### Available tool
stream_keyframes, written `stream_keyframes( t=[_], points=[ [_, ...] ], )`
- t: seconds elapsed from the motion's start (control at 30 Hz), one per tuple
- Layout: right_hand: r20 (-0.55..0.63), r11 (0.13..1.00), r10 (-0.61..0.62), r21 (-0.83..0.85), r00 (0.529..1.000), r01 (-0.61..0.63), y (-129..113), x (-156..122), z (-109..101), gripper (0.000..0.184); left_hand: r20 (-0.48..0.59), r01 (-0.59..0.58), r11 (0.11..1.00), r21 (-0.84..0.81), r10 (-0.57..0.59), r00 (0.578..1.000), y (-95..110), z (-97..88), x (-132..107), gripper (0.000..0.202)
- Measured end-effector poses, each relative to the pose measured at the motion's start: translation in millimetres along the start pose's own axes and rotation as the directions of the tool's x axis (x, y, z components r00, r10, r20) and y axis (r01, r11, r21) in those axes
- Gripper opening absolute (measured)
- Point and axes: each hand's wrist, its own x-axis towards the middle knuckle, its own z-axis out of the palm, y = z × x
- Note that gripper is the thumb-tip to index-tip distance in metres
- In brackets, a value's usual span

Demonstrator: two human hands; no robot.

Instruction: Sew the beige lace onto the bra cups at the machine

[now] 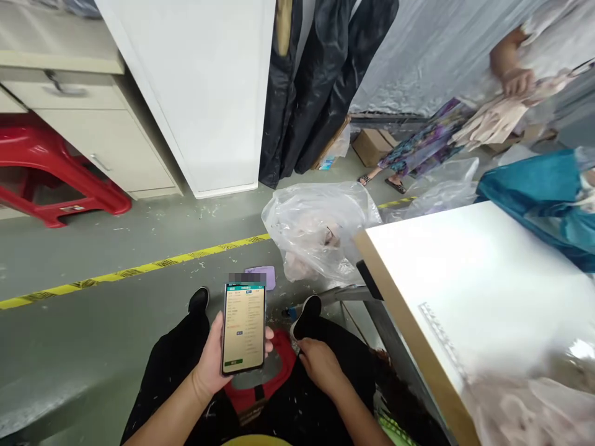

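Note:
My left hand (214,353) is closed round a smartphone (244,331), its fingertips showing past the phone's right edge. The phone is upright with its lit screen towards me, showing a page of small text I cannot read. My right hand (321,365) lies near my right knee, over my black trousers (339,347). Its fingers are curled in close together; whatever they may hold is hidden. Beyond the phone, a purple flat piece (267,275) lies on the floor. Below and between my legs shows a red ring-shaped thing (283,353).
A white-topped table (465,260) stands at my right, bagged pale cloth (534,402) on it. A clear plastic bag (320,217) sits on the floor ahead. Yellow tape (186,259) crosses the floor. A red stool (41,161) is left. A person (515,80) holds pale garments at the right.

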Motion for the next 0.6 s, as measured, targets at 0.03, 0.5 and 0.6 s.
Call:
stream_keyframes(
  t=[0.03, 0.5, 0.6],
  points=[
    [-0.014, 1.0, -0.022, 0.009, 1.0, 0.022, -0.8, -10.2, 3.3, 0.03, 0.004, -0.011, 1.0, 0.009, 0.011, 1.0, -3.9, 7.8, -7.1, 0.07],
    [-0.309, 0.904, -0.028, 0.398, 0.951, 0.156, 26.1, -71.9, 15.6, 0.028, 0.107, -0.068, 0.987, 0.147, 0.053, 0.993, -55.8, 88.6, -70.3, 0.066],
    [-0.281, 0.809, -0.074, 0.544, 0.957, 0.222, 6.7, -86.2, 4.4, 0.036, 0.1, -0.081, 0.98, 0.183, 0.063, 0.993, -61.5, 92.5, -74.2, 0.065]
  ],
)
